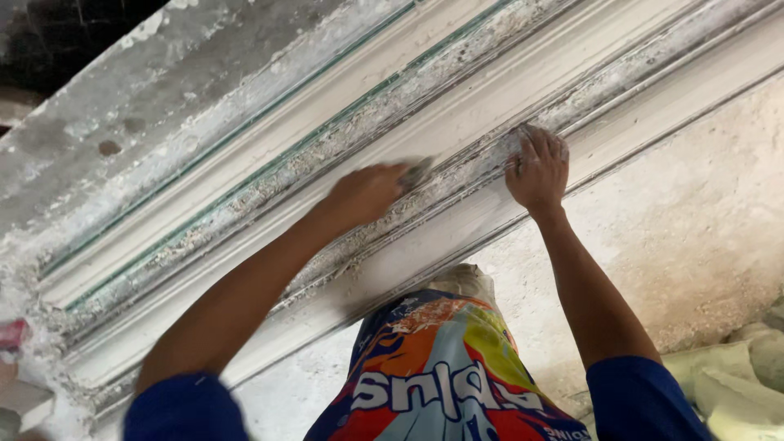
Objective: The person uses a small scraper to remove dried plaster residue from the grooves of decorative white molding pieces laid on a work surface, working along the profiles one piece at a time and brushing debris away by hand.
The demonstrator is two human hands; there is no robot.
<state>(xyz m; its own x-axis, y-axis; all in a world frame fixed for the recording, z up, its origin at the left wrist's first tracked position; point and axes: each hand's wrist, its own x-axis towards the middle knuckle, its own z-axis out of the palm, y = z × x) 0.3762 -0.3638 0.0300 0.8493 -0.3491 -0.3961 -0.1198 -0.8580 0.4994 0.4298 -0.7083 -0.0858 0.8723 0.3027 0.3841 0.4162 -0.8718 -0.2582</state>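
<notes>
A rough, pale plaster wall [686, 237] fills the lower right of the view, and above it a long moulded cornice [457, 122] runs slantwise from the lower left to the upper right, its ribs white and its grooves crusted with flaking grey and greenish remains. Nearest the camera are two blue sleeves at the bottom edge, and between them sits a bright printed sack [445, 367] in orange, yellow, blue and red, its pale neck pressed up against the base of the cornice. At the lower right, pale green lumps [735, 380] lie against the wall. At the far left edge a small red thing [11, 335] shows, too cut off to tell what it is. From the sleeves both bare forearms reach up to the cornice. The left hand [366, 194] is closed around a small grey scraper [416, 171]; the grip is a tight fist, and only the blurred tip of the tool shows past the knuckles, set against a crusted groove in the middle of the cornice. The right hand [537, 170] lies just to the right of it, palm flat on the moulding with the fingers spread and bent over a rib; it holds nothing. The two hands are near each other but apart. Farther off, above the cornice, a grey weathered ceiling band [163, 90] with pocked patches stretches to the upper left, and beyond it a dark gap [57, 37] shows in the corner.
</notes>
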